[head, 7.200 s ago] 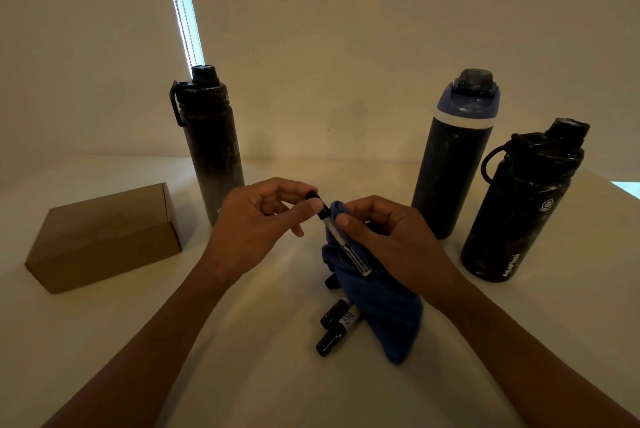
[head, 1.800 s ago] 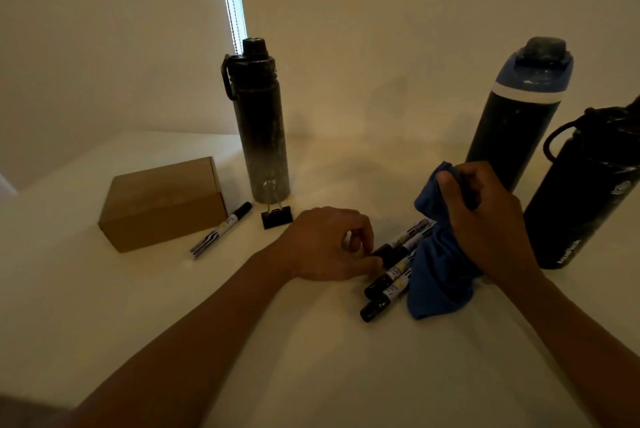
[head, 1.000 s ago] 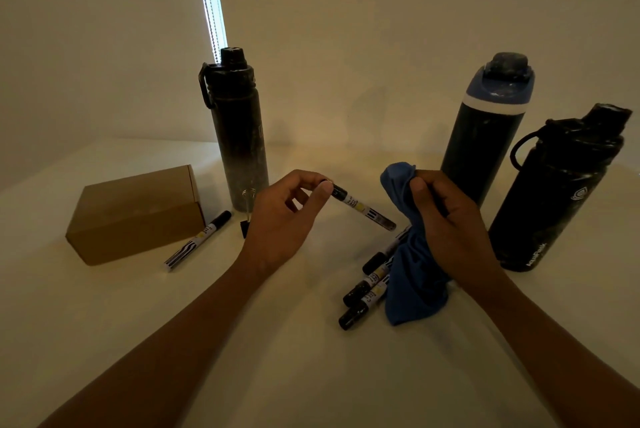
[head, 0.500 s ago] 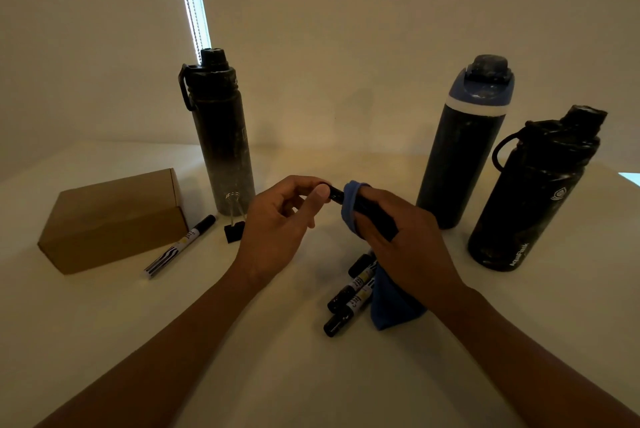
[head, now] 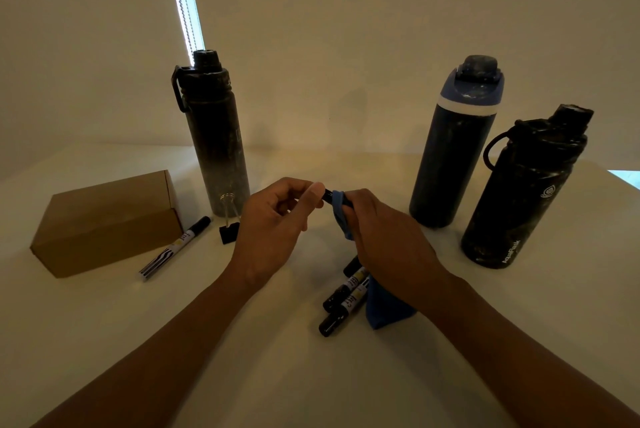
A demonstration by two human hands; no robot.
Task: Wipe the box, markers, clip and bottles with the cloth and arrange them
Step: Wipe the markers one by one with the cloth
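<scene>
Marker (head: 328,193), only its black end showing between the two hands, is held above the white table (head: 104,341). The left hand (head: 273,230) pinches that end between thumb and fingers. The right hand (head: 388,237) grips the rest of the barrel through a blue cloth (head: 338,208), whose tail hangs to the tabletop. Just below the hands, three more markers (head: 343,303) lie side by side against the cloth's tail. A lone marker (head: 176,247) lies beside the cardboard box (head: 104,220) at left, near a black binder clip (head: 229,232) at the foot of a tall dark bottle (head: 218,150). A blue-lidded bottle (head: 457,150) and a loop-handled bottle (head: 523,192) stand upright at right.
</scene>
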